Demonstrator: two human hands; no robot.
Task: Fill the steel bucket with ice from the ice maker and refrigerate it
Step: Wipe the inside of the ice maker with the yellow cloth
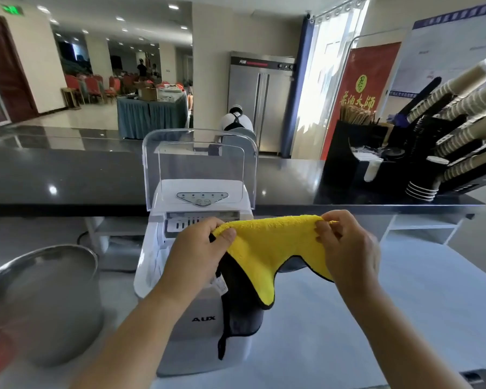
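Note:
A white and silver ice maker (191, 327) marked AUX stands on the white table in front of me, its clear lid (199, 167) raised upright. Over it I hold a yellow and grey cloth (272, 248) stretched between both hands. My left hand (199, 248) pinches the cloth's left corner; my right hand (345, 245) pinches its right corner. The steel bucket (42, 301) stands on the table at the left, apart from both hands. The inside of the ice maker is hidden behind the cloth and my hands.
A dark counter (68, 175) runs across behind the ice maker. At its right end stands a black rack of stacked paper cups (460, 130) with stirrers and lids. A steel double-door cabinet (261, 102) stands in the room beyond. A person in white bends behind the counter.

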